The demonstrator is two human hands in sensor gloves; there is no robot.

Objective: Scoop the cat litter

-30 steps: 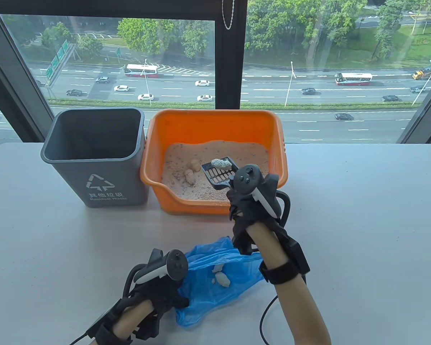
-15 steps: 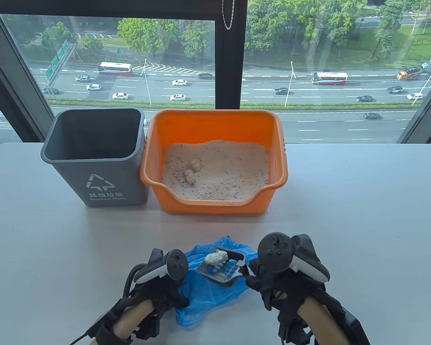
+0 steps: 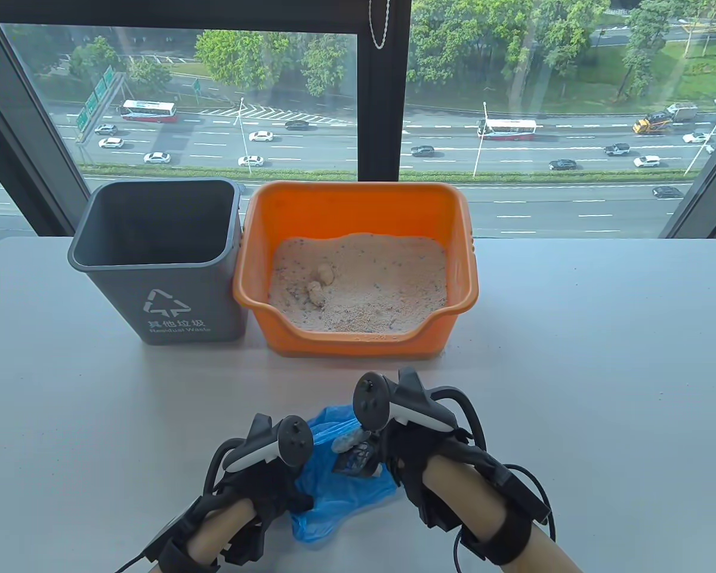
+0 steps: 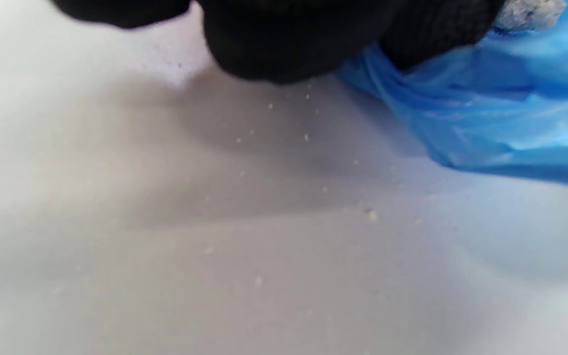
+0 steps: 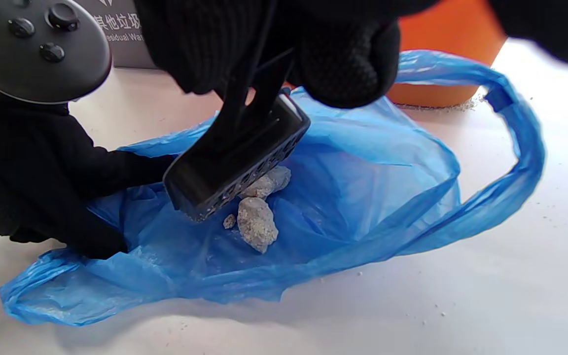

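Near the table's [image 3: 573,358] front edge, the right hand [image 3: 414,453] grips a dark scoop [image 3: 358,456] tipped over a blue bag [image 3: 340,489] — a grey clump [image 3: 346,441] sits at its lip. The left hand [image 3: 262,477] pinches the bag's left side. Toward the back edge stand an orange litter box [image 3: 358,209] holding two pale clumps [image 3: 319,283] and, touching its left side, a grey bin [image 3: 161,262].

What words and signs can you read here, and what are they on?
"其他垃圾": grey bin, front, white.
"Residual Waste": bin, just below, small but readable.
Triangle recycling-arrows sign: bin, above the words.
Green road signs outside the window: too small to read.
Buses on the road: lettering too small to read.
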